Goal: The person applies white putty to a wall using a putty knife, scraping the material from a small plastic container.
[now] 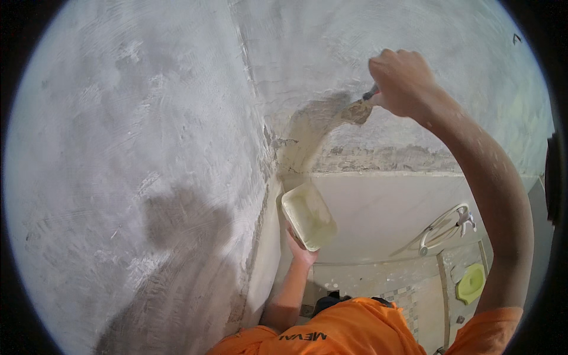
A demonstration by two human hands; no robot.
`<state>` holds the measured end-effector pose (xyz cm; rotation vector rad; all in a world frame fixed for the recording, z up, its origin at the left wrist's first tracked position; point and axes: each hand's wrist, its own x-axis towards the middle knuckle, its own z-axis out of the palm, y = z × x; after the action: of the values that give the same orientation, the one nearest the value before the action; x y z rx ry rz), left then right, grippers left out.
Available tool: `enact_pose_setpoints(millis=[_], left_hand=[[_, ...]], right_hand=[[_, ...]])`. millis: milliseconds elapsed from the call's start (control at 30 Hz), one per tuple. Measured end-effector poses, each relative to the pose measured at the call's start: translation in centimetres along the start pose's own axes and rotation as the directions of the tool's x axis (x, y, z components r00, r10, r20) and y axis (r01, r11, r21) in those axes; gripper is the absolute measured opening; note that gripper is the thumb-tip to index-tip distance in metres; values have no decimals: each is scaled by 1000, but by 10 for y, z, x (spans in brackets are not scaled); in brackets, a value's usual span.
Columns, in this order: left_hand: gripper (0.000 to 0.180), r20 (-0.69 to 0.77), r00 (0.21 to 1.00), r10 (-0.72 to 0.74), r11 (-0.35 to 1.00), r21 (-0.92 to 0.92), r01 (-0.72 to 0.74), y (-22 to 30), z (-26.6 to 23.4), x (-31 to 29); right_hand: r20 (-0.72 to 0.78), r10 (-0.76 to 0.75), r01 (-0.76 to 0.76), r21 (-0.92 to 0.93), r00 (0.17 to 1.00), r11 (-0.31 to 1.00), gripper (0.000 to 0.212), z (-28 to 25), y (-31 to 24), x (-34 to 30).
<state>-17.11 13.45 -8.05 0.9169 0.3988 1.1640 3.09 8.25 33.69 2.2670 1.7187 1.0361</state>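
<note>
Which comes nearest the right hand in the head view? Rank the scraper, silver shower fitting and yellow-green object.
1. Scraper: gripped in the right hand.
2. Silver shower fitting: below the hand, slightly right.
3. Yellow-green object: lower still, at lower right.

Bright light — soft shadow (pixel 177 284) on left wall (pixel 106 130) — curved black rim (pixel 15 47).
</note>
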Motion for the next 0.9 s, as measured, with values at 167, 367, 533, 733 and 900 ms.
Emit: enact_pose_setpoints(millis=[167,367,533,733,900], left_hand=[[71,-22,926,-377,789,-531,309,-8,-12,5],[59,39,912,-408,737,-575,355,-5,-5,5],[52,70,941,-332,729,-614,302,1,1,6],[51,8,988,-152,918,-368,144,-11,-18,4],[52,18,996,-85,964,-251,87,13,-4,2]], right_hand=[[92,-35,25,101,995,995,11,-19,-43,-27],[45,-261,237,295,964,926,8,56,-102,-27],[75,-226,187,344,971,920,8,94,-134,-2],[116,-186,139,330,976,934,45,113,-105,18],[-129,120,-97,178,984,979,38,46,-22,23]])
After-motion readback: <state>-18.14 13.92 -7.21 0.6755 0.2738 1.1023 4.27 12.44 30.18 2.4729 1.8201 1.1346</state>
